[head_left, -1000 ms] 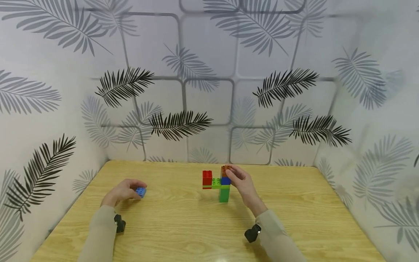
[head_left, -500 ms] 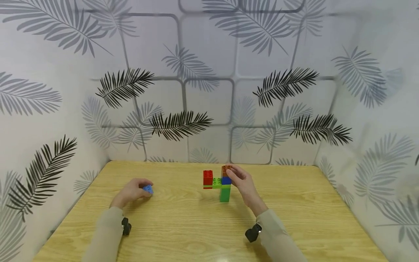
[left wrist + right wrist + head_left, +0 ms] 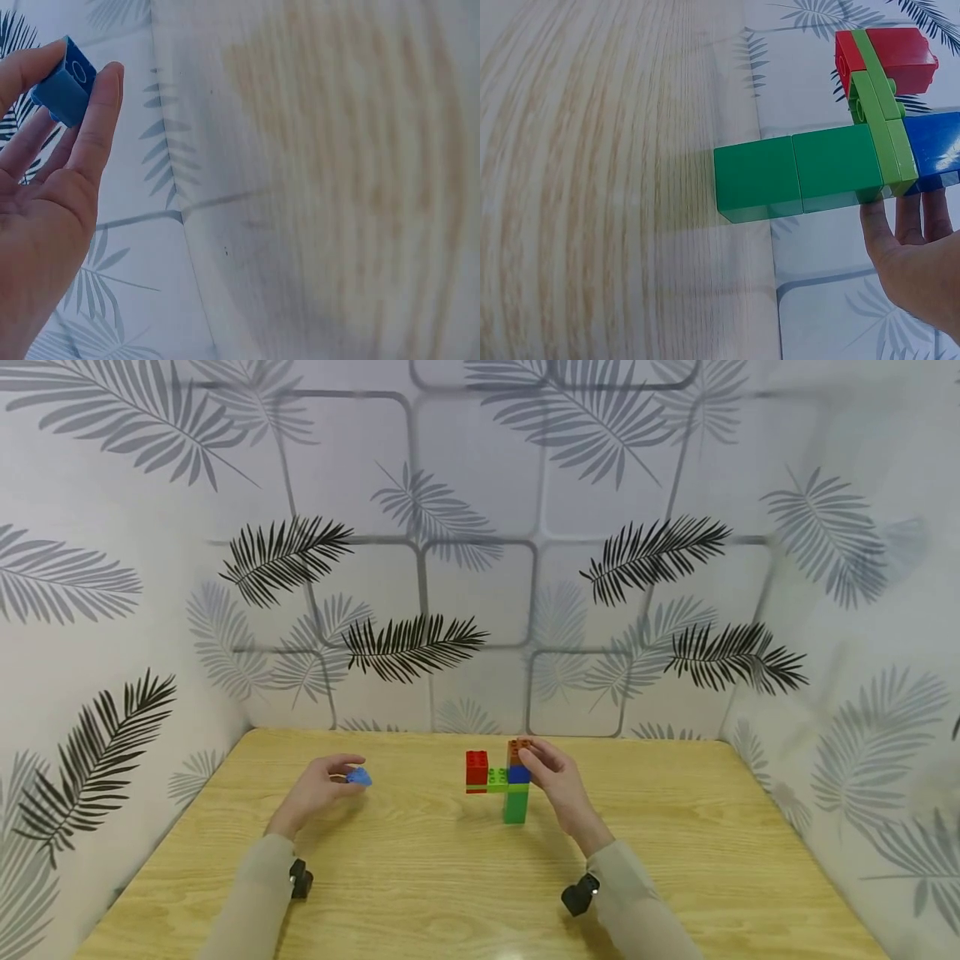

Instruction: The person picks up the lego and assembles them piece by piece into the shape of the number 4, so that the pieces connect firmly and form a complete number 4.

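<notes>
My left hand pinches a light blue toy brick between thumb and fingers, raised over the left part of the table. In the left wrist view the hollow underside of this blue brick shows. My right hand grips the upper part of a toy brick structure, at its orange brick. Below the orange brick sit a dark blue brick, a lime piece and green bricks. The lime piece reaches left, with a red brick on its end.
The wooden table runs back to a patterned wall, with more wall at both sides. Black wrist cameras sit at both cuffs. Between the hands lies bare tabletop.
My left hand has moved right and farther back with the light blue brick, which has tilted in the fingers. The right hand and the brick structure have hardly moved.
</notes>
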A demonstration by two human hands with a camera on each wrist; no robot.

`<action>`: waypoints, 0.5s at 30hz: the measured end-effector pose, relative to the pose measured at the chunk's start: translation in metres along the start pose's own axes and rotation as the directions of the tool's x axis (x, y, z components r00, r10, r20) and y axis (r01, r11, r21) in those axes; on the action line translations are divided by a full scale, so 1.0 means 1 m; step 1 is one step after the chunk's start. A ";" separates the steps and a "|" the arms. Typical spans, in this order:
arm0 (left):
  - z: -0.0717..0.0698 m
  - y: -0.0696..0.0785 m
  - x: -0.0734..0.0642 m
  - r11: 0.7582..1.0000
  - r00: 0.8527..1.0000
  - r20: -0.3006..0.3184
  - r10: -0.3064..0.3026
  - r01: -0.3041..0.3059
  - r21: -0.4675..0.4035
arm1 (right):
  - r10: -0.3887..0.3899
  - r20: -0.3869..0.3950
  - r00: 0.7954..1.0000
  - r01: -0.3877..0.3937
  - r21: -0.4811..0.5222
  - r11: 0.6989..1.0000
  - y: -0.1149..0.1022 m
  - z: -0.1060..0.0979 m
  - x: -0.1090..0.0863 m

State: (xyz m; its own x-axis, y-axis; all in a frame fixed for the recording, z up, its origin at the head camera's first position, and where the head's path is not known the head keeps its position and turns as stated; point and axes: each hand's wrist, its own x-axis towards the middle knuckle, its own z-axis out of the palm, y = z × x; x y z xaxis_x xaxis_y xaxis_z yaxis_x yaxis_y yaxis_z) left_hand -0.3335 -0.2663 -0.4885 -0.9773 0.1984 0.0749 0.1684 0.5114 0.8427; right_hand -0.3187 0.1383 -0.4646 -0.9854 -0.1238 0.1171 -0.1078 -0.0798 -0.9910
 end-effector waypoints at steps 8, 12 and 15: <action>0.009 0.009 0.003 0.998 0.998 -0.039 0.054 -0.055 -0.033 | 0.021 0.002 1.000 -0.021 -0.005 1.000 0.003 0.000 0.002; 0.018 0.019 0.006 0.989 0.996 -0.046 0.080 -0.085 -0.120 | 0.012 0.005 1.000 -0.012 -0.012 1.000 0.004 -0.001 0.003; 0.025 0.027 0.010 0.979 0.995 -0.056 0.085 -0.094 -0.183 | 0.004 0.005 1.000 -0.004 -0.009 1.000 0.003 -0.001 0.003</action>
State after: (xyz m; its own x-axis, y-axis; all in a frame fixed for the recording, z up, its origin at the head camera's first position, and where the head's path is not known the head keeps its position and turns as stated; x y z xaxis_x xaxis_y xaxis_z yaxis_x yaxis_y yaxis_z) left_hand -0.3351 -0.2299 -0.4783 -0.9651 0.1938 0.1760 0.2330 0.3291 0.9151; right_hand -0.3221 0.1386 -0.4670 -0.9851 -0.1295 0.1136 -0.1052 -0.0702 -0.9920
